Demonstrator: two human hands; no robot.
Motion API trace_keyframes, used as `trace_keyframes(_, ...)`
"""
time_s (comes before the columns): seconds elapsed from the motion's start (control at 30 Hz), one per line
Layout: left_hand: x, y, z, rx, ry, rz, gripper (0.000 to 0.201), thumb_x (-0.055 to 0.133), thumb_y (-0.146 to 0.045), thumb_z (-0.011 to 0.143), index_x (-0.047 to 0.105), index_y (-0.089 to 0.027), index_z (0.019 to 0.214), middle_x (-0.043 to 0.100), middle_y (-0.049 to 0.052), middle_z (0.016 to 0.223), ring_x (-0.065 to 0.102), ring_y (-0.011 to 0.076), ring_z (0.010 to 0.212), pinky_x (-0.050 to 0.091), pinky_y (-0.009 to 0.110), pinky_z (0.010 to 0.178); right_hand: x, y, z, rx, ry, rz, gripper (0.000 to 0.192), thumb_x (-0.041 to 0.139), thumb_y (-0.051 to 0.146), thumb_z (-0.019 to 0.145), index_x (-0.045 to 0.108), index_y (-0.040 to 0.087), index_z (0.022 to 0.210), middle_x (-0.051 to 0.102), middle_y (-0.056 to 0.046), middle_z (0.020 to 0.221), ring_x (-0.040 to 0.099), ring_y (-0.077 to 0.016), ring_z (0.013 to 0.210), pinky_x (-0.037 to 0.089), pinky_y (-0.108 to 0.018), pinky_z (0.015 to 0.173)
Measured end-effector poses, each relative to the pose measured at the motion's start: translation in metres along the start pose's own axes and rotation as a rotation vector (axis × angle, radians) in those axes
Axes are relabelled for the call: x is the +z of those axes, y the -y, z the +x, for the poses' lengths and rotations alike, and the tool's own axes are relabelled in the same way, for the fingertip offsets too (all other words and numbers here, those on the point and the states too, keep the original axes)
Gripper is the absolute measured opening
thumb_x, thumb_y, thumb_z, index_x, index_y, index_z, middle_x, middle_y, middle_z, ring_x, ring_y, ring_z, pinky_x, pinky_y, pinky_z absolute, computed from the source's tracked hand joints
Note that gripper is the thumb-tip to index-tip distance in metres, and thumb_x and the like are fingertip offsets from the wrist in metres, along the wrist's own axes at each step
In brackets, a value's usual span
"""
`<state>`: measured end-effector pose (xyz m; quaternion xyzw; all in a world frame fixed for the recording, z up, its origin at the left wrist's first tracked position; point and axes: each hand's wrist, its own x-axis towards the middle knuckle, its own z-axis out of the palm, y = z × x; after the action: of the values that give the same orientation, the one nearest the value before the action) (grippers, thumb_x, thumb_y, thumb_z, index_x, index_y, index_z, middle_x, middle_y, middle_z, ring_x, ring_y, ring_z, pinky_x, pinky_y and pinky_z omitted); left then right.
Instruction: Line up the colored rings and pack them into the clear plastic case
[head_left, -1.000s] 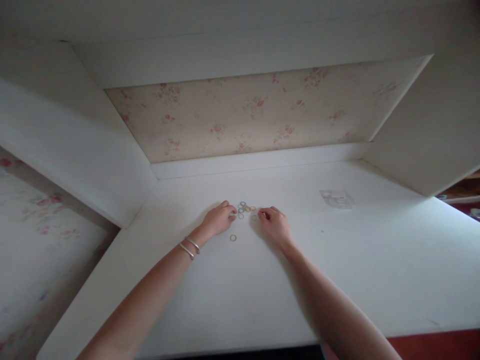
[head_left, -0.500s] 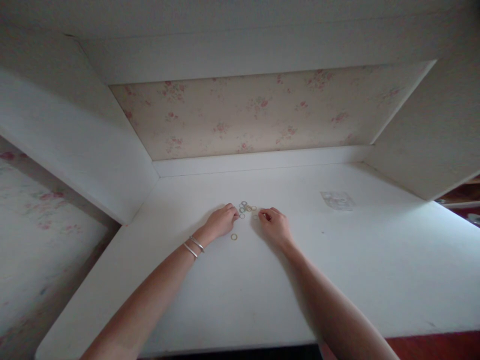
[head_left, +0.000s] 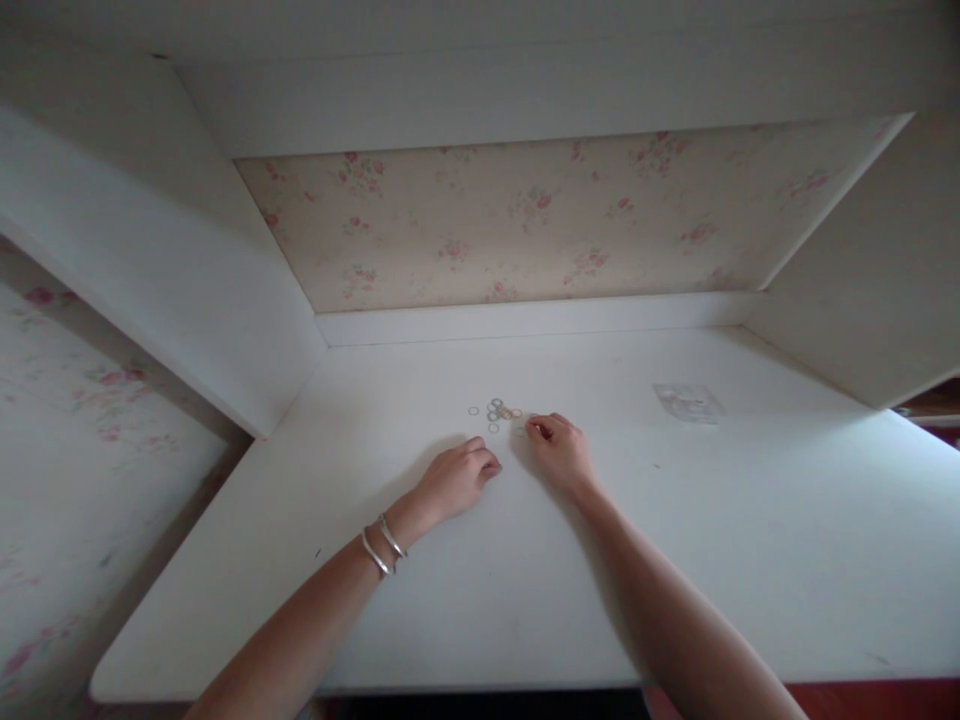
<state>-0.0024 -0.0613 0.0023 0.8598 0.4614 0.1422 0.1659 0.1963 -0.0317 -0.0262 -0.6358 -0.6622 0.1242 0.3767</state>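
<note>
A small cluster of several thin metal rings point(head_left: 501, 412) lies on the white desk top point(head_left: 480, 580), with one ring point(head_left: 473, 410) a little to its left. My right hand point(head_left: 561, 450) rests at the cluster's right edge, thumb and forefinger pinched together; what they pinch is too small to make out. My left hand point(head_left: 456, 480), with two silver bangles point(head_left: 382, 545) on the wrist, lies nearer to me, fingers curled and fingertips down on the desk. A loose ring that lay there earlier is hidden.
A small clear plastic bag point(head_left: 688, 402) lies on the desk to the right. White side panels point(head_left: 150, 260) and a floral back wall point(head_left: 540, 220) enclose the desk on three sides. The desk's front edge runs along the bottom of the view.
My left hand has drawn back from the ring cluster toward me and now covers the spot where a single ring lay. The right hand has stayed put. The camera shifted slightly.
</note>
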Motion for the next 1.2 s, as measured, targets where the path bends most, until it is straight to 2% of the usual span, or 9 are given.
trace_keyframes(0.13, -0.003, 0.001, 0.001, 0.004, -0.034, -0.096, 0.022, 0.047, -0.028, 0.088, 0.068, -0.023, 0.086, 0.061, 0.003, 0.086, 0.058, 0.0152, 0.078, 0.042, 0.025, 0.073, -0.001, 0.000, -0.001, -0.009, 0.006, 0.017, 0.028, 0.045, 0.033, 0.082, 0.070, 0.020, 0.083, 0.062, -0.002, 0.075, 0.054, -0.0126, 0.065, 0.038, -0.024, 0.063)
trace_keyframes(0.27, -0.013, 0.016, 0.001, -0.078, -0.153, -0.269, 0.022, 0.050, -0.030, 0.086, 0.069, -0.019, 0.085, 0.061, 0.003, 0.082, 0.056, 0.0136, 0.072, 0.043, 0.025, 0.071, 0.000, 0.010, -0.001, -0.022, 0.038, 0.005, 0.029, 0.043, 0.034, 0.085, 0.069, 0.021, 0.086, 0.063, -0.002, 0.079, 0.055, -0.0130, 0.066, 0.039, -0.024, 0.064)
trace_keyframes(0.4, -0.014, 0.042, -0.003, -0.246, -0.263, -0.437, 0.024, 0.052, -0.035, 0.083, 0.067, -0.016, 0.089, 0.064, 0.003, 0.081, 0.056, 0.0144, 0.074, 0.043, 0.025, 0.070, 0.007, 0.034, 0.007, -0.208, 0.180, -0.094, 0.026, 0.045, 0.031, 0.086, 0.069, 0.022, 0.089, 0.064, -0.004, 0.081, 0.056, -0.0132, 0.073, 0.039, -0.023, 0.067)
trace_keyframes(0.47, -0.011, 0.051, -0.006, -0.312, -0.275, -0.549, 0.025, 0.054, -0.036, 0.082, 0.066, -0.015, 0.089, 0.065, 0.003, 0.081, 0.057, 0.0140, 0.074, 0.043, 0.025, 0.069, 0.012, 0.047, 0.017, -0.308, 0.271, -0.177, 0.024, 0.046, 0.030, 0.086, 0.069, 0.023, 0.088, 0.065, -0.004, 0.084, 0.057, -0.0148, 0.079, 0.039, -0.023, 0.069)
trace_keyframes(0.53, -0.008, 0.056, -0.007, -0.338, -0.270, -0.623, 0.026, 0.054, -0.037, 0.081, 0.065, -0.015, 0.089, 0.064, 0.002, 0.079, 0.056, 0.0131, 0.071, 0.043, 0.024, 0.066, 0.018, 0.057, 0.030, -0.348, 0.341, -0.269, 0.023, 0.047, 0.030, 0.086, 0.069, 0.023, 0.088, 0.065, -0.006, 0.087, 0.057, -0.0168, 0.081, 0.039, -0.025, 0.069)
trace_keyframes(0.73, -0.006, 0.056, -0.008, -0.335, -0.232, -0.628, 0.028, 0.053, -0.039, 0.080, 0.065, -0.015, 0.088, 0.051, -0.003, 0.061, 0.044, 0.0098, 0.055, 0.032, 0.021, 0.052, 0.039, 0.066, 0.066, -0.394, 0.440, -0.368, 0.020, 0.051, 0.023, 0.082, 0.071, 0.021, 0.084, 0.066, -0.010, 0.092, 0.059, -0.0215, 0.085, 0.041, -0.028, 0.069)
trace_keyframes(0.93, -0.008, 0.055, -0.009, -0.313, -0.224, -0.621, 0.026, 0.051, -0.037, 0.080, 0.065, -0.015, 0.086, 0.042, -0.005, 0.056, 0.038, 0.0092, 0.052, 0.028, 0.021, 0.048, 0.049, 0.073, 0.073, -0.448, 0.510, -0.416, 0.018, 0.053, 0.016, 0.078, 0.070, 0.018, 0.073, 0.066, -0.012, 0.087, 0.058, -0.0225, 0.084, 0.041, -0.029, 0.069)
trace_keyframes(1.07, -0.008, 0.054, -0.010, -0.306, -0.226, -0.624, 0.026, 0.052, -0.037, 0.080, 0.065, -0.016, 0.087, 0.042, -0.005, 0.056, 0.037, 0.0089, 0.051, 0.027, 0.021, 0.048, 0.043, 0.079, 0.069, -0.492, 0.520, -0.410, 0.017, 0.053, 0.013, 0.080, 0.069, 0.016, 0.074, 0.064, -0.013, 0.088, 0.057, -0.0231, 0.086, 0.040, -0.030, 0.071)
trace_keyframes(1.2, -0.008, 0.055, -0.011, -0.301, -0.228, -0.602, 0.027, 0.052, -0.038, 0.080, 0.066, -0.016, 0.086, 0.044, -0.005, 0.056, 0.038, 0.0091, 0.051, 0.028, 0.021, 0.048, 0.022, 0.074, 0.051, -0.503, 0.491, -0.347, 0.022, 0.046, 0.018, 0.087, 0.067, 0.019, 0.082, 0.062, -0.009, 0.088, 0.055, -0.0193, 0.088, 0.039, -0.028, 0.077)
